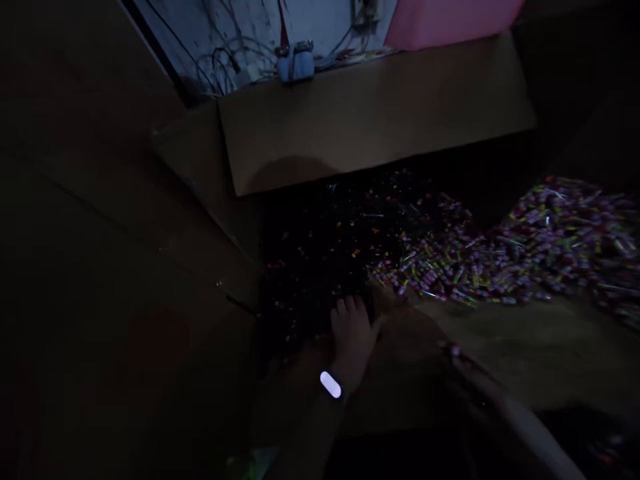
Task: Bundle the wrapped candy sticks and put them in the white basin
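The scene is very dark. My left hand (353,332), with a glowing band (330,385) on its wrist, rests on the near edge of a large cardboard box (525,347), its fingers curled over the edge into the dark inside. My right forearm comes in from the lower right with a bracelet (453,349) on the wrist. My right hand (397,319) lies dimly next to the left one on the same edge, and its fingers are too dark to read. A heap of small colourful wrapped pieces (540,247) fills the right of the box, just beyond both hands.
An upright cardboard flap (370,113) stands at the far side of the box. Behind it are a white surface with tangled cables (225,53), a small blue object (296,63) and something pink (445,20). Dark cardboard panels (150,220) close in the left.
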`<state>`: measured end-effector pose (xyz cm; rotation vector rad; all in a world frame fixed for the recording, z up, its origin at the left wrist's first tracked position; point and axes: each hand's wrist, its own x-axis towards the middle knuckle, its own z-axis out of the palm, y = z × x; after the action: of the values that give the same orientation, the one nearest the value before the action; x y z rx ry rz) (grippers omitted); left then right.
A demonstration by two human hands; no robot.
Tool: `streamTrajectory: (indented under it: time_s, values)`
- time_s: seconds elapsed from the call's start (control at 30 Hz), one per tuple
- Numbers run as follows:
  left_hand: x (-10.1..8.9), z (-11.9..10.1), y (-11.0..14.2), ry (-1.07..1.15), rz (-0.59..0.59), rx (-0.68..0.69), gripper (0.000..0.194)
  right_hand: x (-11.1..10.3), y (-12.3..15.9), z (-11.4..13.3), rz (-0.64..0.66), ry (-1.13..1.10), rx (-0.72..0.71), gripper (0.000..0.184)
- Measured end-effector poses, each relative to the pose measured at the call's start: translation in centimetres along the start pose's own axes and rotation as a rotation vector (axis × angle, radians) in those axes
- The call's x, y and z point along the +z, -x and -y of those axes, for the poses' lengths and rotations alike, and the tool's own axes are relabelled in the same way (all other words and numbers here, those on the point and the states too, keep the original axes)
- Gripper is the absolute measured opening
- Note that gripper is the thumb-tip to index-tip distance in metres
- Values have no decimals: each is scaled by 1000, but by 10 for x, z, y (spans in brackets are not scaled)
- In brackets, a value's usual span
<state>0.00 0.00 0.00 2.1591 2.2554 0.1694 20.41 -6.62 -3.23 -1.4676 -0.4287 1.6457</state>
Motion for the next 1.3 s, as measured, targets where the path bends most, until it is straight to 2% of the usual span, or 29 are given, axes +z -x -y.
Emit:
streamTrajectory:
  time_s: [0.1,0.2,0.37,0.5,0.6,0.7,0.83,0.9,1.0,1.03,1.1,1.17,1.23,1.3]
  values:
    - [3,-6,4,-54,23,21,63,19,3,1,131,-34,-61,40]
    - [2,0,20,-5,57,25,71,28,7,-1,200,-89,-90,45]
    - [8,26,37,205,132,41,43,36,11,-16,176,-103,-124,35]
    - [9,34,44,283,132,73,50,43,19,-19,163,81,-161,39]
    - [6,25,52,179,84,121,52,47,26,-13,189,148,-178,40]
    - [9,5,57,107,31,146,51,47,28,-12,156,109,-214,40]
    - [21,-22,59,103,8,151,54,38,24,-20,95,53,-217,43]
    - [24,-29,59,154,-31,167,45,32,24,-23,61,68,-240,42]
    - [22,-28,58,332,-28,195,16,25,31,-21,-23,160,-313,41]
    - [20,-25,57,422,-19,180,14,25,35,-20,-46,199,-342,42]
    - [16,-18,56,592,-34,122,17,26,42,-17,-69,250,-395,43]
    - [12,-13,53,627,-68,118,24,30,48,-16,-64,256,-418,43]
    - [10,-13,49,500,-42,265,38,35,51,-15,-59,236,-423,43]
    - [11,-15,43,351,29,512,41,38,53,-14,-58,212,-423,43]
